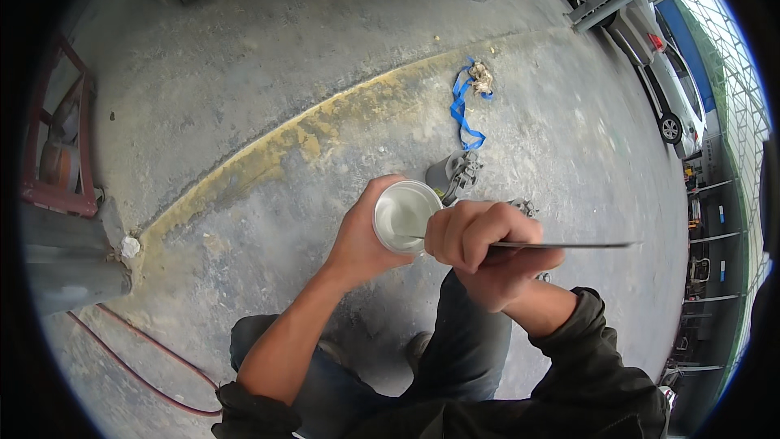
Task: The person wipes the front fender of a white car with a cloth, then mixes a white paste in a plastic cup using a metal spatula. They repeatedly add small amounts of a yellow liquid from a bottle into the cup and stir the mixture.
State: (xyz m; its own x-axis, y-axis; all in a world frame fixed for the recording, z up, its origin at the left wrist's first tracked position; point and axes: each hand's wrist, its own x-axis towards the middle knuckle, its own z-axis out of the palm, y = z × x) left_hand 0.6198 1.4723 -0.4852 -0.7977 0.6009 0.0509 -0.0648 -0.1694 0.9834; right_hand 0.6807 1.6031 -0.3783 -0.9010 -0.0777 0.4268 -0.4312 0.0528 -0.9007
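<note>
My left hand [363, 232] is wrapped round a clear plastic cup [404, 205] with pale, whitish liquid inside. Close by on the right, my right hand [491, 245] is closed on a thin flat stirring stick [581, 245]. One end of the stick sticks out to the right past my fist, seen nearly edge-on. Its other end reaches into the cup at the right side of the rim. Just beyond the hands, a spray gun with a grey cup [455, 175] stands on the floor. A second metal fitting [522, 208] is partly hidden behind my right hand.
Farther off lie a tangled blue strip [461, 114] and a crumpled rag [481, 78]. A red-framed cart [81, 195] and a white wad [130, 246] are at the left, with a red hose [154, 351] nearer. Parked at the far right is a car [662, 73].
</note>
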